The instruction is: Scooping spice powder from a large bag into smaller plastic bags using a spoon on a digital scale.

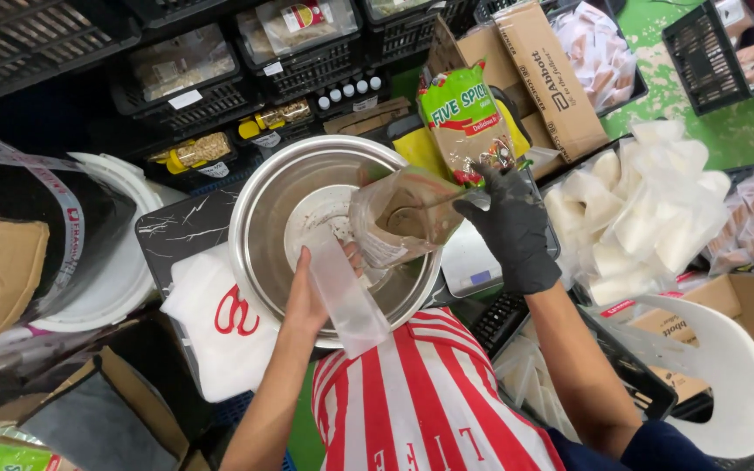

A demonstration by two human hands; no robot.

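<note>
The gloved right hand (513, 228) tips a spoon (421, 209) of brown powder into the pouch (399, 218), fingers clamped on the handle, while the bare left hand (311, 292) grips an empty bag (346, 296) over the bowl (263, 218); next, likely a steady pour.

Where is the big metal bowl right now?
In the head view, the metal bowl sits centre-left, beneath the bare left hand, with a white bucket to its left.
</note>
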